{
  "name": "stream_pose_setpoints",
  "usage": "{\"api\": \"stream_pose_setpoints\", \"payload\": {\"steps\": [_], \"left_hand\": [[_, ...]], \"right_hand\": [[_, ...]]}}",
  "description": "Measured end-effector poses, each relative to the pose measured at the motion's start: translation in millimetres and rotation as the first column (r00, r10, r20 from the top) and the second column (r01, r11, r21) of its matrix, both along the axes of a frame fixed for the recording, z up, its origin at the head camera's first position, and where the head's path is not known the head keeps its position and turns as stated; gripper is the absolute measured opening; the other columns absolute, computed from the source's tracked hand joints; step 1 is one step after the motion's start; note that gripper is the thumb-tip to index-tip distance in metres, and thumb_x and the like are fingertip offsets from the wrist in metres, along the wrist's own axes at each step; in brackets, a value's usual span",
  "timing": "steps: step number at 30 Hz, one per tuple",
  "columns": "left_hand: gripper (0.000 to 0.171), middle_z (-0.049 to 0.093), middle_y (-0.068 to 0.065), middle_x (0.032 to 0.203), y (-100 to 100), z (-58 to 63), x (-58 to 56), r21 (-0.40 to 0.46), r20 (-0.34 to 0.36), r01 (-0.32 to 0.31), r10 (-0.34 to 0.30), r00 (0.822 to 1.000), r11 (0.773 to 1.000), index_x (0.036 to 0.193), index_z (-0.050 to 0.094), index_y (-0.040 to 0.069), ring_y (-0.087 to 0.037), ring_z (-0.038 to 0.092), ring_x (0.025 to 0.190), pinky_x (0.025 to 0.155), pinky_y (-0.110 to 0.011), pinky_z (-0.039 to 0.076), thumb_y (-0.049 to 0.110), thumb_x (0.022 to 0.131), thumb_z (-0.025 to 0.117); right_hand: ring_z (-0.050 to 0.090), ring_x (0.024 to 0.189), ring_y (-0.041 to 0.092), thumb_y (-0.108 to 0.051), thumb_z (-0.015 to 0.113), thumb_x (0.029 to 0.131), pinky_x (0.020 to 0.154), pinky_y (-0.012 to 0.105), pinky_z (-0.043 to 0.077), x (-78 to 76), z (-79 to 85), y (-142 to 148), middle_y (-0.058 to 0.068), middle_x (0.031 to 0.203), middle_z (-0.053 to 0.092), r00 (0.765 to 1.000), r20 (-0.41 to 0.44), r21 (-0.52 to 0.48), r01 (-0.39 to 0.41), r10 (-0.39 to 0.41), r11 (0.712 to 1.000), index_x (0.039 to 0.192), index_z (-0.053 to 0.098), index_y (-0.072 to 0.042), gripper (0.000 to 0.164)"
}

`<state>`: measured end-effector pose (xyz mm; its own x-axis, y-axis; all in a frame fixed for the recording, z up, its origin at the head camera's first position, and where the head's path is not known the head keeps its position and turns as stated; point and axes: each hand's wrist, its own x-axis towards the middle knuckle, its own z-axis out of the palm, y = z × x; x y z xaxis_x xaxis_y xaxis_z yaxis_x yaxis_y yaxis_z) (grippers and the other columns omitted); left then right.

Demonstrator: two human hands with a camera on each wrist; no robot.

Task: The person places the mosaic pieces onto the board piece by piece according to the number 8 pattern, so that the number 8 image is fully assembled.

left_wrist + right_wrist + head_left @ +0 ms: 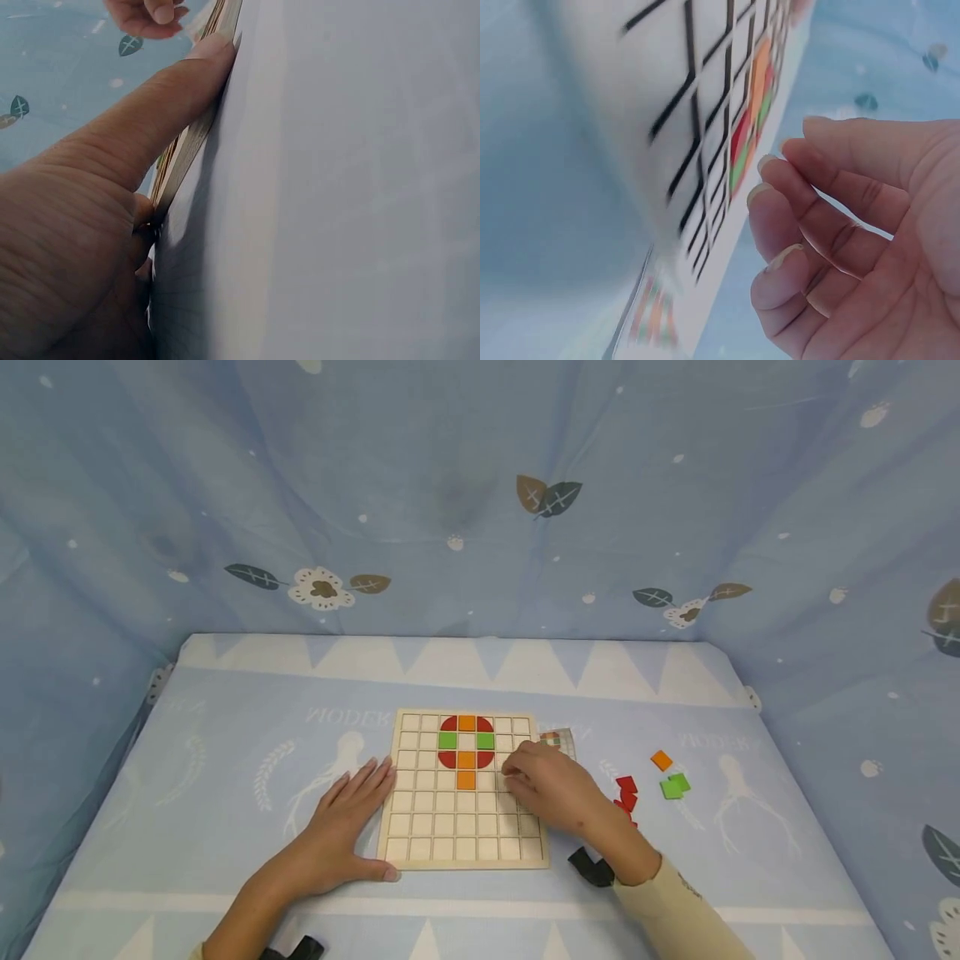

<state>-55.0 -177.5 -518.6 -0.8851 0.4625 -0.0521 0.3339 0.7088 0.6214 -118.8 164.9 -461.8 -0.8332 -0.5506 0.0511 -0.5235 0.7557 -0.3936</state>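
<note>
A wooden grid board (427, 824) lies on the table, with red rounded-corner tiles (448, 760), green square tiles (447, 741) and orange square tiles (466, 779) set in its upper middle cells. My left hand (341, 835) lies along the board's left side, fingers straight, with the thumb at the lower left corner; the left wrist view shows that thumb against the board's edge. Over the right part of the board hovers my right hand (551, 785), its fingers loosely bent. In the right wrist view I see no tile between those fingertips (761, 196).
A small pattern card (566, 741) sits at the board's upper right, partly behind my right hand. Farther right are loose red tiles (628, 797), green tiles (675, 786) and an orange tile (662, 761). Patterned blue fabric (450, 485) rises behind and beside the table.
</note>
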Motion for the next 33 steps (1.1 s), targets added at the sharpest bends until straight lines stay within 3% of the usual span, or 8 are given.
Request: {"api": "stream_pose_setpoints", "payload": {"steps": [11, 19, 26, 33], "left_hand": [[0.131, 0.013, -0.005, 0.175, -1.3, -0.1, 1.2, 0.0, -0.003, -0.001, 0.001, 1.0, 1.0, 0.167, 0.023, 0.007, -0.029, 0.004, 0.161, 0.126, -0.041, -0.006, 0.068, 0.07, 0.087], [0.131, 0.012, -0.003, 0.175, -0.6, -1.2, 1.0, 0.001, 0.009, -0.001, 0.001, 1.0, 1.0, 0.168, 0.021, 0.009, -0.028, 0.003, 0.161, 0.126, -0.039, -0.008, 0.07, 0.07, 0.085], [0.132, 0.011, -0.003, 0.175, -0.1, -1.4, 1.2, -0.003, 0.008, 0.001, -0.001, 1.0, 1.0, 0.168, 0.021, 0.008, -0.028, 0.002, 0.161, 0.126, -0.039, -0.008, 0.069, 0.07, 0.085], [0.132, 0.012, -0.004, 0.175, 0.5, 0.5, 0.7, 0.001, 0.007, -0.001, 0.001, 1.0, 1.0, 0.168, 0.02, 0.008, -0.029, 0.003, 0.161, 0.126, -0.041, -0.008, 0.066, 0.07, 0.087]], "right_hand": [[0.058, 0.082, 0.008, -0.013, 0.08, 0.093, 0.07, 0.031, 0.054, 14.2, 1.8, 66.7, -0.008, 0.096, 0.066, 0.98, 0.015, -0.033, 0.199, -0.198, 0.979, 0.105, 0.076, -0.013, 0.012], [0.056, 0.08, 0.011, -0.013, 0.08, 0.093, 0.068, 0.032, 0.053, 24.0, 1.3, 106.0, -0.004, 0.094, 0.065, 0.943, 0.062, 0.029, 0.324, -0.326, 0.945, 0.11, 0.075, -0.008, 0.018], [0.056, 0.077, 0.012, -0.013, 0.081, 0.092, 0.067, 0.032, 0.052, 38.0, -2.9, 127.6, -0.005, 0.089, 0.063, 0.916, 0.101, 0.051, 0.385, -0.388, 0.922, 0.101, 0.074, -0.009, 0.012], [0.051, 0.072, 0.015, -0.028, 0.085, 0.089, 0.064, 0.033, 0.046, 52.6, -6.2, 136.5, -0.003, 0.079, 0.055, 0.852, 0.198, 0.126, 0.468, -0.485, 0.874, 0.098, 0.068, -0.01, 0.026]]}}
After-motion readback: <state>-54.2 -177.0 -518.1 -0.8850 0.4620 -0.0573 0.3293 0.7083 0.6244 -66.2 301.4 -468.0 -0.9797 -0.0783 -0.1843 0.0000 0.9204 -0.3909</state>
